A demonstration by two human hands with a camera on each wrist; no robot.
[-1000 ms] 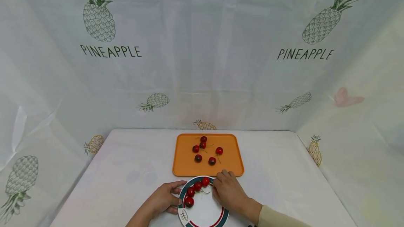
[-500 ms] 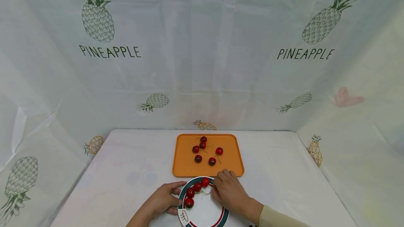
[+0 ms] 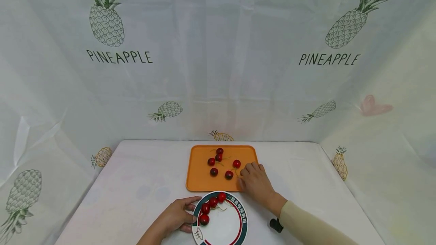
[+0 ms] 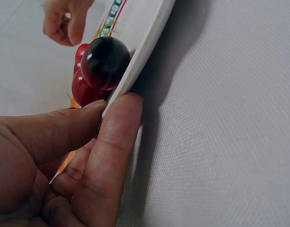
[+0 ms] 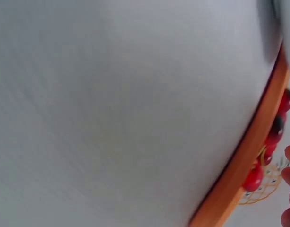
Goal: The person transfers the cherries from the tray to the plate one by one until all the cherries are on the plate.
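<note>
Cherries, plated lot of four: sitting in a curved row along the left and far parts of a round white plate, its rim carrying a green band, lettering and a red inner line. Left hand: pinching the plate's left edge, thumb lying above and a finger supporting from beneath. Right hand: hanging over the near right corner of an orange rectangular tray, fingers loosely bending, nothing showing in its grasp; whether it is touching the tray, one cannot tell.

Cherries, tray lot of six: lying scattered on the tray, several showing thin green stems. Rightmost cherry: lying just beside the right fingers, its stem trailing toward the near edge.

Step, by judgement: transferring fruit, the plated row apparently being laid out around the rim. Next move, by judgement: calling for a light pinch on one cherry or stem, the left hand meanwhile keeping the plate steady.

Surroundings: white cloth-covered tabletop bearing all pieces; small black object, identity unclear, showing beside the beige sleeve; pineapple-printed curtain hanging behind.
</note>
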